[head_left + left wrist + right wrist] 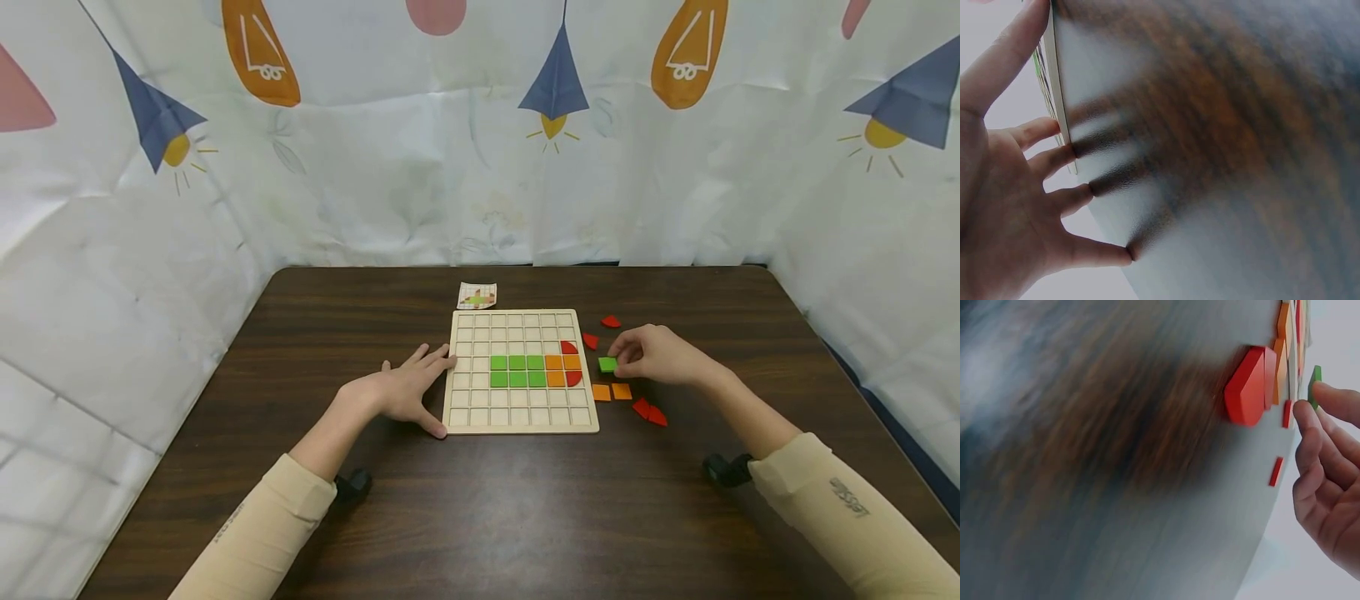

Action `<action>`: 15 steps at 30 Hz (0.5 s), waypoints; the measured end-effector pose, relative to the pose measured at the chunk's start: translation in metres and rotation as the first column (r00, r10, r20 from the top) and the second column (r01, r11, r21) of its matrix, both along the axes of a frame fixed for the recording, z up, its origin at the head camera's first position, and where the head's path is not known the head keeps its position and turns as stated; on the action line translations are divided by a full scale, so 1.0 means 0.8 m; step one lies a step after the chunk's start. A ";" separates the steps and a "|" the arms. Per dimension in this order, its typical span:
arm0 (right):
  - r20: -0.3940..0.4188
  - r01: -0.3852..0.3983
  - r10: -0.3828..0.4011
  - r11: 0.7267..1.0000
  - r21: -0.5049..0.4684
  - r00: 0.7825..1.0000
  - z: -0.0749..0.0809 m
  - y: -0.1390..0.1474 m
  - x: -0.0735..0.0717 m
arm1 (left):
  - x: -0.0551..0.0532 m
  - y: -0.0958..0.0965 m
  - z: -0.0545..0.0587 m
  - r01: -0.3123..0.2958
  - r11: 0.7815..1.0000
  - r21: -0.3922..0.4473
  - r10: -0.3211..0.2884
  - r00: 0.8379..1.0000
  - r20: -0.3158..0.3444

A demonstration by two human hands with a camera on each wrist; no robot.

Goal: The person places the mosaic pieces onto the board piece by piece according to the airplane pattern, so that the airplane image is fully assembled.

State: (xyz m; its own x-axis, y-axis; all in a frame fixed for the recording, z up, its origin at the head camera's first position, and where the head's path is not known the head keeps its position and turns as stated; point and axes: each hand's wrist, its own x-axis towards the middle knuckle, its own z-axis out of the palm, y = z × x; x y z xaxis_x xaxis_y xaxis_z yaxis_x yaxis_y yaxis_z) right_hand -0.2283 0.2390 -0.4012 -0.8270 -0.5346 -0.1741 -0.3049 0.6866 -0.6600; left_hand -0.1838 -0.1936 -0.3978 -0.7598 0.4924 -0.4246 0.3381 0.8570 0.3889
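In the head view a square wooden grid board [480, 327] lies mid-table. Green squares, orange squares and two red quarter-round pieces fill some of its cells. My left hand [401, 387] is spread at the board's left edge, thumb at the near corner and fingertips along the side. In the left wrist view the straight fingers of the left hand [1029, 206] touch the table and the board's edge. My right hand [656, 354], right of the board, pinches a green square tile [607, 365] between thumb and fingers. The right wrist view shows this green tile [1315, 387] held above the table.
Right of the board lie two orange squares [621, 391] and several red quarter-round pieces [649, 412]. A small picture card [477, 296] sits behind the board. The dark wooden table [517, 517] is bordered by a patterned white curtain [495, 183].
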 end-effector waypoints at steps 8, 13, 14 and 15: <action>-0.017 -0.012 0.012 1.000 -0.013 1.000 0.005 -0.023 -0.002 | 0.001 0.000 0.001 -0.004 1.000 0.003 0.004 1.000 -0.001; -0.053 -0.036 0.035 0.999 -0.017 0.998 0.005 -0.038 -0.003 | 0.002 0.000 0.002 -0.003 1.000 0.002 0.003 1.000 0.004; -0.065 -0.043 0.042 0.999 -0.018 0.997 0.005 -0.040 -0.003 | 0.002 0.000 0.002 -0.002 1.000 0.005 0.002 1.000 0.003; -0.074 -0.047 0.045 0.999 -0.019 0.996 0.005 -0.043 -0.004 | 0.002 0.000 0.002 -0.001 1.000 0.007 0.001 1.000 0.002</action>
